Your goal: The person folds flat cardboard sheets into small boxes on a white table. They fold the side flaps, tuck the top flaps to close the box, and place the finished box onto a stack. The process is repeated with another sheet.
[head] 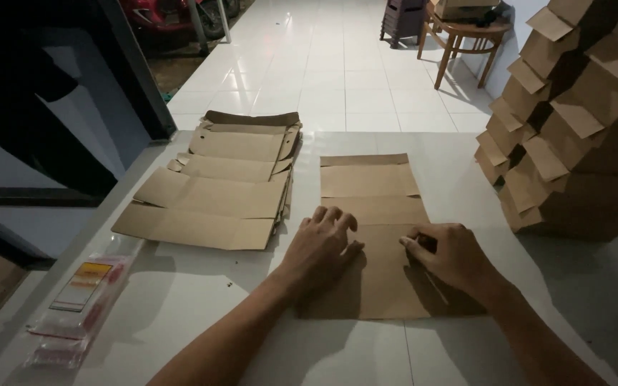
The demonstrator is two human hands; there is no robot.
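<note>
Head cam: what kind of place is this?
Probably a home porch or small workshop used for box assembly: a white tiled floor, a pile of flat cardboard blanks beside both hands, and a stack of folded cartons on the right.

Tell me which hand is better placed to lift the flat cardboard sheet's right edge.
Probably right. The right hand rests on the cardboard sheet nearest that edge, fingertips pressed by a crease; the left hand lies flat at the left edge.
</note>
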